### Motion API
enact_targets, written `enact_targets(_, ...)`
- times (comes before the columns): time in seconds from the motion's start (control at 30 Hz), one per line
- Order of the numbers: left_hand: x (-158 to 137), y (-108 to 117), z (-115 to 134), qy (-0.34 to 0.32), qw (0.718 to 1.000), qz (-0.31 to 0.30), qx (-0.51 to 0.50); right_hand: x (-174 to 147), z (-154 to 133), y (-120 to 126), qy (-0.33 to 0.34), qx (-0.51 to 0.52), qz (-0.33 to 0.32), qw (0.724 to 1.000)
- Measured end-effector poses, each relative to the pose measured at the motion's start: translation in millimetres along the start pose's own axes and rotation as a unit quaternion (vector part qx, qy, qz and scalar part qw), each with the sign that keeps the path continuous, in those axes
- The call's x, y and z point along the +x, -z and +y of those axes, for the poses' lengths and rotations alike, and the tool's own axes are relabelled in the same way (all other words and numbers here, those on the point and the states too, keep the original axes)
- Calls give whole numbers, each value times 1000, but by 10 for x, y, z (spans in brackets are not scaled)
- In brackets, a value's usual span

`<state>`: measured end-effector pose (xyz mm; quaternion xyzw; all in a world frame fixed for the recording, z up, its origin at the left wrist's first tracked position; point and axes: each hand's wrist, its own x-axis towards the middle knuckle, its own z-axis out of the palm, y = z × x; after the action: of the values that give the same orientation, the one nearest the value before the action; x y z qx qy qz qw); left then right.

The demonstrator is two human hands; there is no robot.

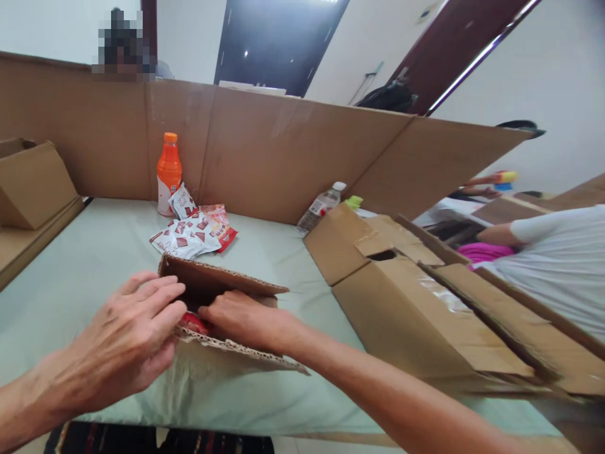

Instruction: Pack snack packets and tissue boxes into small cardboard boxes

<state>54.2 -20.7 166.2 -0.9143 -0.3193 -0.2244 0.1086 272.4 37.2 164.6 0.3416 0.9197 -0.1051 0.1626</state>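
A small cardboard box [227,271] lies on the pale green cloth with its flaps standing up. My left hand [142,321] is at the box's left end, its fingers over the opening and its thumb low against the outside. My right hand [236,315] reaches into the box with curled fingers, and its fingertips are mostly hidden. Between my two hands a shiny red packet [193,323] shows inside the box; whether my right hand grips it is unclear. Behind the box lie several white and brown snack packets [189,236] and a red snack packet [222,227].
An orange drink bottle [169,173] stands by the cardboard partition [283,157]. A clear bottle [321,208] leans farther right. Larger cardboard boxes [401,309] line the right side, and another box [35,183] is at left. A person in a white shirt [562,265] is at the right.
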Motion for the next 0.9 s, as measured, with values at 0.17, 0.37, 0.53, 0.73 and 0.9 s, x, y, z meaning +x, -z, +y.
enact_targets(0.17, 331, 14, -48, -20, 978, -203, -48, -333, 175, 128, 67, 157, 123, 978)
enact_targets(0.37, 427, 45, -134, -4, 967, -226, -117, -200, 1146, 213, -96, 360, 443, 816)
enact_targets(0.53, 354, -42, -111, 16, 969, -207, -135, 929, 1734, -162, -207, 351, 344, 846)
enact_targets(0.73, 273, -403, -217, -64, 986, -113, -103, 1540, 1828, -473, -165, 369, 304, 862)
enact_targets(0.9, 442, -314, -336, -64, 972, -187, -125, 1615, 2292, -385, -245, 353, 314, 846)
